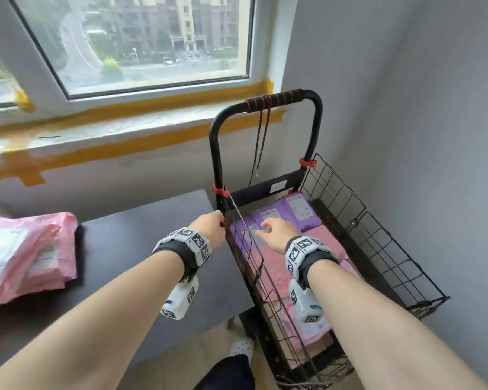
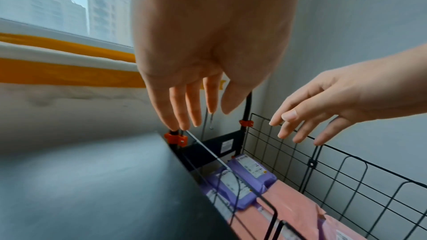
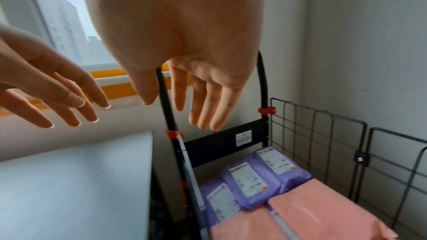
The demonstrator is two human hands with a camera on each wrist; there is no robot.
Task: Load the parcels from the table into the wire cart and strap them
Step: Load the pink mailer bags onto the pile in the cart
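The black wire cart (image 1: 378, 235) stands right of the dark table (image 1: 124, 249). On its floor lie purple parcels (image 1: 299, 212) at the back and pink parcels (image 1: 273, 266) in front of them. A stack of pink parcels (image 1: 26, 254) sits on the table's left end. A dark cord (image 1: 261, 142) hangs from the cart handle (image 1: 276, 98). My left hand (image 1: 213, 220) is open, its straight fingers (image 2: 182, 116) at the orange clip (image 2: 175, 138) on the cart's left post. My right hand (image 1: 268, 229) hovers open over the purple parcels (image 3: 277, 167), holding nothing.
The cart is tucked into the corner against the grey wall (image 1: 406, 108). A window sill (image 1: 96, 128) edged with yellow tape runs behind the table. My foot in a white shoe (image 1: 241, 347) stands by the cart's near left corner.
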